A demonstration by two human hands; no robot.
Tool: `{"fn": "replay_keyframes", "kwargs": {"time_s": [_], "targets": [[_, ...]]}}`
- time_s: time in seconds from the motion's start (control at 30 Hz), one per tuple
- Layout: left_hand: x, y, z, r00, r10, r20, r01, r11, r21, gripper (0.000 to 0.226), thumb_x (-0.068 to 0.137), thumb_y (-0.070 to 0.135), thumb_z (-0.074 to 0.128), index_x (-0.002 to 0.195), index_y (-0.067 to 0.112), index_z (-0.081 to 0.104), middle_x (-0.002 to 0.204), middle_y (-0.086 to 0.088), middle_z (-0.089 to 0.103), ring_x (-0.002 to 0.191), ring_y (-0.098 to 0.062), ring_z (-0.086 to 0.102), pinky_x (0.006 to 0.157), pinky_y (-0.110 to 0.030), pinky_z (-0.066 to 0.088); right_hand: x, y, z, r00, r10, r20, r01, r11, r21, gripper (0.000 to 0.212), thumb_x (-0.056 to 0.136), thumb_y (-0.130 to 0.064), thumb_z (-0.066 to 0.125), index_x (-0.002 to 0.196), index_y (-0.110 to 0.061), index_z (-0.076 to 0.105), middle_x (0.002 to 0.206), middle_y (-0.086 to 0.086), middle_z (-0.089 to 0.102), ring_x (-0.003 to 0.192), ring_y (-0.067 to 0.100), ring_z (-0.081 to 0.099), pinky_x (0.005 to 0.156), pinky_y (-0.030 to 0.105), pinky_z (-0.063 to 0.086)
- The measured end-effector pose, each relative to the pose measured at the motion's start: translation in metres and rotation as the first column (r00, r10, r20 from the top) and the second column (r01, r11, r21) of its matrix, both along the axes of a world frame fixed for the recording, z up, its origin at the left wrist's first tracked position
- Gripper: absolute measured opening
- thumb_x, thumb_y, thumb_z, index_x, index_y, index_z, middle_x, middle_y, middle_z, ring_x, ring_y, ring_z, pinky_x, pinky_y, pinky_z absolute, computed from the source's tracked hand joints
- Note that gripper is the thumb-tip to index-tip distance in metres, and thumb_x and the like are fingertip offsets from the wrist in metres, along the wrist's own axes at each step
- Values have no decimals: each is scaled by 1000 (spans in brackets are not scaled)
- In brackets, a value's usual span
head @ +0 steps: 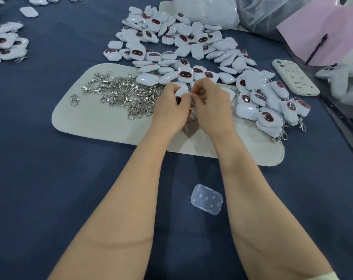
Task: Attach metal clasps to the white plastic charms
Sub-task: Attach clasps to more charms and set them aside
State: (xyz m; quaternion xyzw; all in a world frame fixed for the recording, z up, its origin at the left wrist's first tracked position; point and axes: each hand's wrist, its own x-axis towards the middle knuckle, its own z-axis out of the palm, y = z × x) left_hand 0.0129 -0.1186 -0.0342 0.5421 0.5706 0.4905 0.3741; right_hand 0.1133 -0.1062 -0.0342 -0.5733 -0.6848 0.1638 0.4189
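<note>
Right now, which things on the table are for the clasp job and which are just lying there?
For the job: charm in the left hand, clasp in the right hand, clasp pile, loose charms, finished charms.
Lying about: phone, clear case, pink paper, pen.

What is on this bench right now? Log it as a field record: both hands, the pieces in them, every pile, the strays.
left hand: grips one white charm
right hand: fingers pinch what looks like a clasp at that charm's end, mostly hidden
loose clasps: heap on the felt mat, left of the hands
bare charms: big pile beyond the hands
clasped charms: pile at the mat's right end
strays: clear plastic case between the forearms; phone far right
surface: dark blue cloth
</note>
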Motion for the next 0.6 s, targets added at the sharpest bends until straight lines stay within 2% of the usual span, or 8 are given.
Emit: {"fn": "replay_keyframes", "kwargs": {"time_s": [0.13,0.2,0.27,0.33,0.4,0.47,0.53,0.6], "targets": [[0,0,-1,995,17,-94,-14,999,29,7,92,18,50,98,14,50,71,7,53,69,-17,55,65,-28,43,1,1,1,999,29,44,-28,1000,-13,14,84,3,51,88,-8,58,77,1,61,74,21,58,71,34,49],[1,-1,0,996,30,-87,-28,999,31,7,91,17,51,98,15,49,74,7,54,70,-16,55,67,-30,44,1,0,2,998,38,40,-37,999,-12,16,84,4,50,88,-10,56,74,-2,58,71,19,56,69,30,48],[1,-2,2,998,43,47,-44,999,3,9,90,15,52,90,21,45,76,5,54,65,-15,58,66,-33,48,1,-2,2,999,39,-35,-39,999,-18,18,88,1,50,90,-16,53,74,-8,55,69,11,53,68,19,45],[0,0,5,969,61,241,-48,997,-58,13,90,13,51,85,22,43,75,1,54,52,-8,57,55,-29,49,0,-2,4,987,38,-158,-47,997,-54,17,90,-2,52,98,-17,55,79,-10,55,72,4,52,71,15,44],[0,1,8,901,72,427,-18,991,-130,8,91,10,48,87,17,46,75,-3,55,47,-8,53,44,-21,45,-1,-1,5,971,39,-236,-66,992,-106,15,92,-5,53,103,-11,60,91,-4,63,85,9,59,80,20,47],[-1,3,11,799,77,596,52,979,-196,8,92,8,45,86,12,49,71,-5,54,47,-8,50,41,-19,41,-3,-1,7,959,38,-280,-76,990,-123,12,94,-8,53,102,-11,61,98,0,65,95,16,61,87,28,49],[-1,3,13,704,62,708,132,967,-216,13,92,7,42,84,9,52,66,-5,51,45,-7,49,40,-18,41,-5,-3,8,932,44,-361,-87,991,-102,11,95,-7,51,99,-12,59,95,-1,65,90,12,62,84,27,50],[-1,3,15,651,54,757,172,961,-217,14,92,6,41,85,6,53,63,-6,51,44,-7,50,39,-17,42,-6,-3,8,916,41,-400,-75,995,-70,12,95,-4,50,97,-11,58,88,-4,63,75,1,60,75,19,50]]}}
